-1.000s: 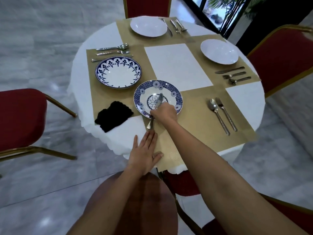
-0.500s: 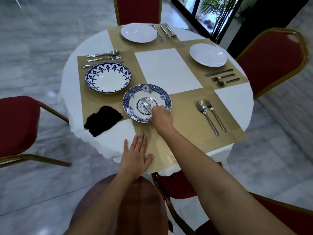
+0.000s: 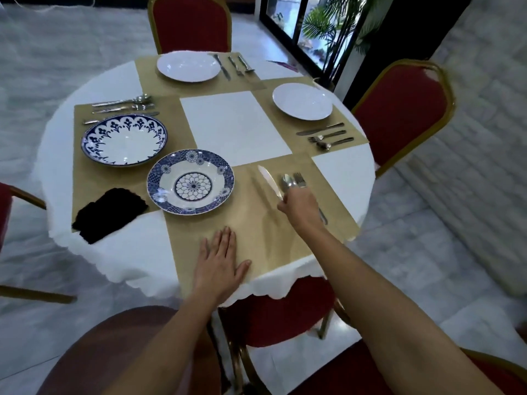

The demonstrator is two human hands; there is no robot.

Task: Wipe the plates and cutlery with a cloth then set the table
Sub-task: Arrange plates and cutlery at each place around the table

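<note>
- While three places look set, the right hand (image 3: 299, 208) holds the last knife (image 3: 268, 178) beside the spoon (image 3: 286, 181).
- The left hand (image 3: 218, 266) lies flat on the placemat (image 3: 256, 238).

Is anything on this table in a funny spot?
Yes. The nearest blue-patterned plate sits at the far left corner of its mat and overlaps the next mat, not centred. The black cloth lies crumpled, half off that mat. The right hand holds the knife.
</note>
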